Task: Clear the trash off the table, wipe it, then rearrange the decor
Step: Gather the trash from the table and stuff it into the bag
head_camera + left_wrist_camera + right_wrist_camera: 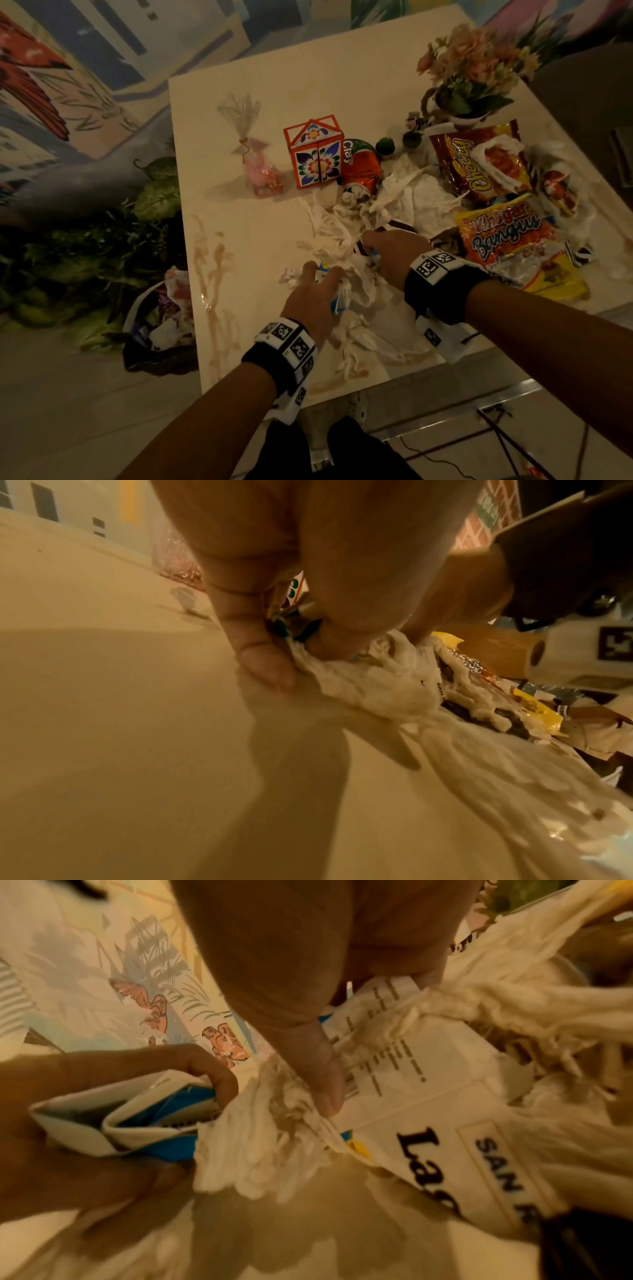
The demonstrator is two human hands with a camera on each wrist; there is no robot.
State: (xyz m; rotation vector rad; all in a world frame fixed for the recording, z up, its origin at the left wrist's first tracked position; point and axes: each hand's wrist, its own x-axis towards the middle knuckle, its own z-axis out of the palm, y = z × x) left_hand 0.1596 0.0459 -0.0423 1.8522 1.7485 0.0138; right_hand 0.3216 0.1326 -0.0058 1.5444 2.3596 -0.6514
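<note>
My left hand (pixel 317 287) grips a crumpled blue-and-white carton (pixel 337 298) near the table's front; its fingers (pixel 267 653) also bunch damp tissue (pixel 369 680). In the right wrist view that carton (pixel 154 1118) sits folded in the left palm. My right hand (pixel 383 250) reaches into the pile of white tissues (pixel 342 229). Its thumb (pixel 325 1093) pinches tissue against a white printed box (pixel 445 1110). Behind lie a crushed orange can (pixel 361 168), a Cheezy bag (pixel 469 164) and a Vinegar Bangus bag (pixel 507 236).
A flowered paper box (pixel 317 154), a pink favour bag (pixel 260 168), small green cactus pots (pixel 385 145) and a flower vase (pixel 472 68) stand at the back. Brown smears (pixel 209 260) mark the table's left part. A black trash bag (pixel 161 325) sits on the floor at the left.
</note>
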